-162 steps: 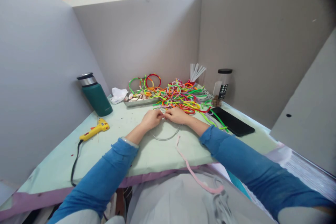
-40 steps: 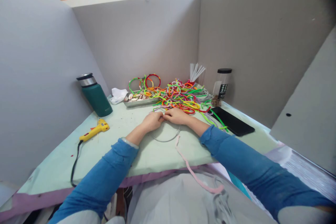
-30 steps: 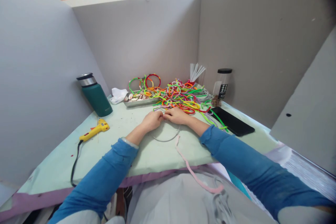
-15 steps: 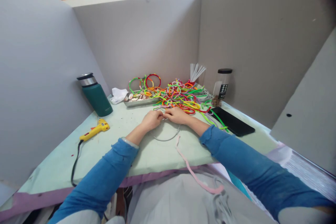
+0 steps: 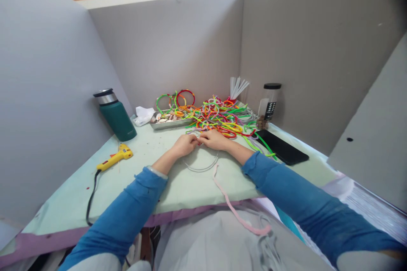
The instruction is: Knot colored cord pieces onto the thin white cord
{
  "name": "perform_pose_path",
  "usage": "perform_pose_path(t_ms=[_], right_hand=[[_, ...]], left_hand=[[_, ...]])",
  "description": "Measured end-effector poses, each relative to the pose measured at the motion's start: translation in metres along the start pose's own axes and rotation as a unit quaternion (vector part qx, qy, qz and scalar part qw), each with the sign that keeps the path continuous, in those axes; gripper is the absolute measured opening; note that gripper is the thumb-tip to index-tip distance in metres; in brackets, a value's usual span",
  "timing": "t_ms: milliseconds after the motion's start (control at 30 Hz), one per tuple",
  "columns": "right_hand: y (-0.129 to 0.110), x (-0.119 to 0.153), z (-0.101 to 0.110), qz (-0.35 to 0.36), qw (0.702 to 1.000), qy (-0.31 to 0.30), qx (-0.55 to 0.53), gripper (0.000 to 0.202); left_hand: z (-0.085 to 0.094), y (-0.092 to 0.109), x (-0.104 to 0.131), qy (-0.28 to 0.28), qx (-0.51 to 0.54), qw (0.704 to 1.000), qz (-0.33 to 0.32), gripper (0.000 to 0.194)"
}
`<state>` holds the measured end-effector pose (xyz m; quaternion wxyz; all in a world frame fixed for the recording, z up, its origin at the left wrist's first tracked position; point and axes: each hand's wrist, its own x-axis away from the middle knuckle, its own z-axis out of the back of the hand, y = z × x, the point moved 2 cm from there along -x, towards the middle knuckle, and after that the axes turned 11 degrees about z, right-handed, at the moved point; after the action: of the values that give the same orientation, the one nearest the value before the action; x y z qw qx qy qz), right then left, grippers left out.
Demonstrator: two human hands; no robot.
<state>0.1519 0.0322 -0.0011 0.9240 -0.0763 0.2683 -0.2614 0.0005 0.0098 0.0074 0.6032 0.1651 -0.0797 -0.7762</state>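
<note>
Side by side over the middle of the table, my left hand (image 5: 185, 145) and my right hand (image 5: 213, 139) pinch a thin grey wire hoop (image 5: 202, 171) at its far side. The near curve of the hoop hangs toward me, just above the tabletop. A bit of red shows between my fingertips, too small to make out. A pink fuzzy pipe cleaner (image 5: 233, 208) runs from the table over its front edge onto my lap. Just beyond my hands lies a tangled heap of colourful pipe cleaners (image 5: 219, 114).
A yellow glue gun (image 5: 114, 157) with a black cord and a green bottle (image 5: 117, 118) are at the left. Behind stand a metal tray (image 5: 171, 123) of small pieces and finished-looking rings (image 5: 185, 98). A black phone-like slab (image 5: 282, 147) and a clear jar (image 5: 269, 106) sit right.
The near curve of the wire hoop has shifted slightly and shows as a double line. A bit of red now shows at my fingertips. Both hands stay nearly in place.
</note>
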Motion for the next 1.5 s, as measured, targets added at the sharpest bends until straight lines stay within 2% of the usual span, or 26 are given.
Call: perform_pose_path(t_ms=[333, 900, 1500], right_hand=[[0.0019, 0.0008, -0.0003, -0.007, 1.000, 0.002, -0.014, 0.034], [-0.0003, -0.0005, 0.0019, -0.035, 0.999, 0.006, -0.035, 0.031], [-0.0028, -0.0002, 0.0032, -0.039, 0.999, 0.004, -0.037, 0.034]], left_hand=[[-0.0020, -0.0016, -0.0019, -0.017, 0.031, 0.999, 0.019, 0.026], [0.0023, 0.0011, 0.0002, 0.059, 0.050, 0.996, 0.036, 0.019], [0.0064, 0.0026, 0.0003, 0.053, 0.053, 0.997, 0.019, 0.023]])
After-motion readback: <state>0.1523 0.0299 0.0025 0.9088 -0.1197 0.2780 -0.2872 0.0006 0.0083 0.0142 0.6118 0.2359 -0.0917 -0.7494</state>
